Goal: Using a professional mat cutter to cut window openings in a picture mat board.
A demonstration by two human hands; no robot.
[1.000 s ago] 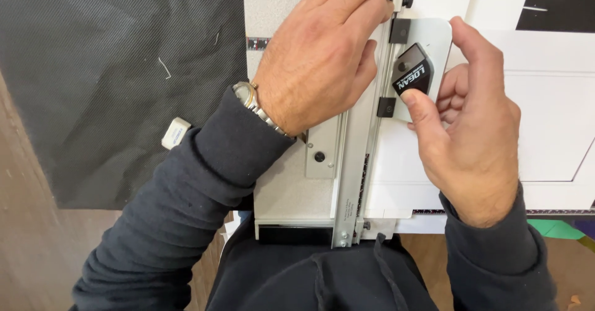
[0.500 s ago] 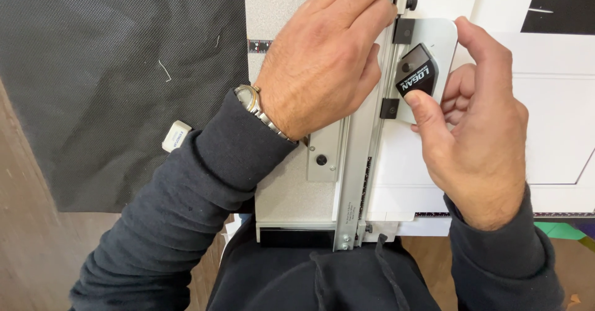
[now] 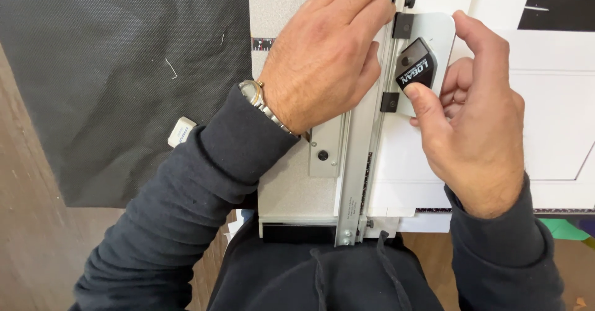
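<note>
My left hand (image 3: 325, 54) lay flat, fingers together and stretched out, pressing down on the metal guide rail (image 3: 358, 162) of the mat cutter board (image 3: 291, 187), with a wristwatch (image 3: 255, 95) showing at the cuff of my dark sleeve. My right hand (image 3: 477, 131) pinched the cutting head (image 3: 421, 60), a pale plate with a black angled grip: my thumb pressed on the lower end of the black grip while my forefinger curled over the plate's right edge. The cutting head sat on the rail near the board's far end, over the white mat board (image 3: 551, 131) that lay to the right of the rail. A black fabric sheet (image 3: 118, 75) covered the desk to the left, with a small white eraser-like block (image 3: 181, 131) touching its lower edge beside my forearm.
</note>
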